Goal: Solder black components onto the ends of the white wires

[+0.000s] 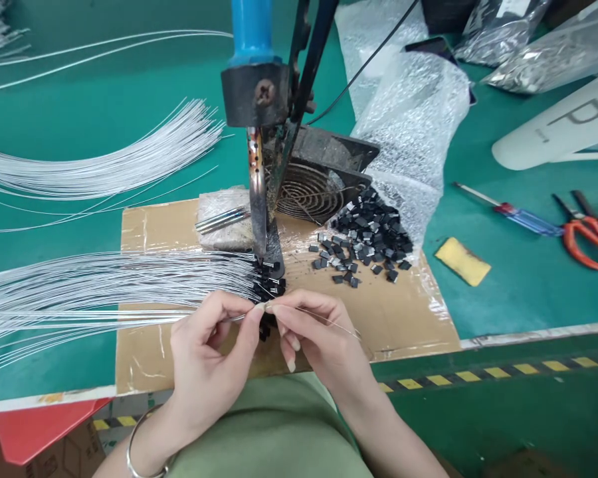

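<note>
My left hand [206,358] is closed, thumb and forefinger pinching the end of a white wire that runs off to the left. Fingertip to fingertip with it, my right hand [323,335] pinches a thin wire that trails over its fingers to the right. Whatever lies between the fingertips is too small to make out. Just behind the hands, a bundle of white wires [129,282] ends in small black connectors [274,285]. Above these connectors a soldering iron [258,192] with a blue handle points down from a stand.
A cardboard sheet [403,318] covers the front of the green table. Loose black connectors [373,229] spill from a bubble-wrap bag [408,126]. A fan [309,189] stands behind the iron. Another wire bundle [104,169], a yellow sponge [462,261], a screwdriver [528,221] and orange-handled scissors [591,239] lie around.
</note>
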Available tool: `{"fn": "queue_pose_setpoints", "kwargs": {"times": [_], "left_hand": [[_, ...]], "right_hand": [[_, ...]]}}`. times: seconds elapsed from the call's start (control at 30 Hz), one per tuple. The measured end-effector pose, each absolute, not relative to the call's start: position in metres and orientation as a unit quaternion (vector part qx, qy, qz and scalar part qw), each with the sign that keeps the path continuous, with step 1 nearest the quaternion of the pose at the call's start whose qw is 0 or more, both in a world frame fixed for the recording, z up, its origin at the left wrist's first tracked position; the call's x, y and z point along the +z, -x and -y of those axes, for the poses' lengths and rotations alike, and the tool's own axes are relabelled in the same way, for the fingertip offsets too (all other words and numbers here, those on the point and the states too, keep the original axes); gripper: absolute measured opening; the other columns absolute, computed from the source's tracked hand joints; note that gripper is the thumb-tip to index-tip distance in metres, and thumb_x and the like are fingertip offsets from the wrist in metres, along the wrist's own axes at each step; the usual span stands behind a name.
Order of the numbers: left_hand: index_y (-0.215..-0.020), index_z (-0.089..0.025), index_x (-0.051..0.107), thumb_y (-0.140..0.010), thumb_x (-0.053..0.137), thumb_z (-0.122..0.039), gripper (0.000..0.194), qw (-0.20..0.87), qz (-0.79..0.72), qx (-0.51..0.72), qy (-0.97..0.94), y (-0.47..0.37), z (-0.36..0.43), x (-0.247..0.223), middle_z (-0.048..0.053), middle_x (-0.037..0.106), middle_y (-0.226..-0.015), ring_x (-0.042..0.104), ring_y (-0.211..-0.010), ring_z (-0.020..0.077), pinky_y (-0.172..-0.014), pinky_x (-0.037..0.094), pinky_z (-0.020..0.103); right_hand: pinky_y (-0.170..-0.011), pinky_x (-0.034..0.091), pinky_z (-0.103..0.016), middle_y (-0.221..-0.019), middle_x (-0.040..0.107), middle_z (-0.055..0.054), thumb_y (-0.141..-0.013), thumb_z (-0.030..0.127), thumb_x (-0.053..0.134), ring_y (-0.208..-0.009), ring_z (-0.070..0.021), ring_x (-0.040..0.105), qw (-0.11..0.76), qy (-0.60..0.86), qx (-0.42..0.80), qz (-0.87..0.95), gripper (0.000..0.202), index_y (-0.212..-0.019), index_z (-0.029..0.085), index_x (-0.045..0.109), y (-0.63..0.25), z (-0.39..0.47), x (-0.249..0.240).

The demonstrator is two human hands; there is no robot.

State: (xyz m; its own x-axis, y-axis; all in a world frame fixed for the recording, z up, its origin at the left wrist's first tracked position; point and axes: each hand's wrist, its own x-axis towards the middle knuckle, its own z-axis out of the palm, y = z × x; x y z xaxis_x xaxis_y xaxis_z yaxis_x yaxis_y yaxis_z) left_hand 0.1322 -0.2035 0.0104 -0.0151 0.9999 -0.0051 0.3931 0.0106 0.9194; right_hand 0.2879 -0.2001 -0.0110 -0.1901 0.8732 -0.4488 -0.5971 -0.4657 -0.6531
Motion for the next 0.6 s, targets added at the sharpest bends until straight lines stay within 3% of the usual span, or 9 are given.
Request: {"fn": "queue_pose_setpoints", "kwargs": {"times": [0.4, 0.6], "left_hand": [[-0.084, -0.021, 0.070, -0.095, 0.071, -0.020, 0.011, 0.376, -0.605, 0.410, -0.570, -0.136, 0.208, 0.005, -0.003, 0.064, -0.064, 0.050, -0.052, 0.0098, -0.047, 0.037, 0.023], [-0.084, -0.021, 0.072, -0.092, 0.073, -0.021, 0.009, 0.393, -0.619, 0.414, -0.539, -0.138, 0.205, 0.008, -0.002, 0.067, -0.066, 0.049, -0.052, 0.0085, -0.047, 0.036, 0.020]], "right_hand": [[-0.035, 0.052, -0.018, -0.056, 0.062, 0.003, -0.076, 0.031, 0.089, -0.041, -0.0065, 0.048, 0.553, 0.395, 0.728, 0.087, 0.009, -0.079, 0.023, 0.087, -0.267, 0.208, -0.014], [-0.042, 0.058, -0.023, -0.070, 0.073, -0.003, -0.086, 0.042, 0.082, -0.051, -0.0118, 0.062, 0.546, 0.428, 0.698, 0.177, 0.020, -0.090, 0.024, 0.089, -0.282, 0.211, -0.017]]}}
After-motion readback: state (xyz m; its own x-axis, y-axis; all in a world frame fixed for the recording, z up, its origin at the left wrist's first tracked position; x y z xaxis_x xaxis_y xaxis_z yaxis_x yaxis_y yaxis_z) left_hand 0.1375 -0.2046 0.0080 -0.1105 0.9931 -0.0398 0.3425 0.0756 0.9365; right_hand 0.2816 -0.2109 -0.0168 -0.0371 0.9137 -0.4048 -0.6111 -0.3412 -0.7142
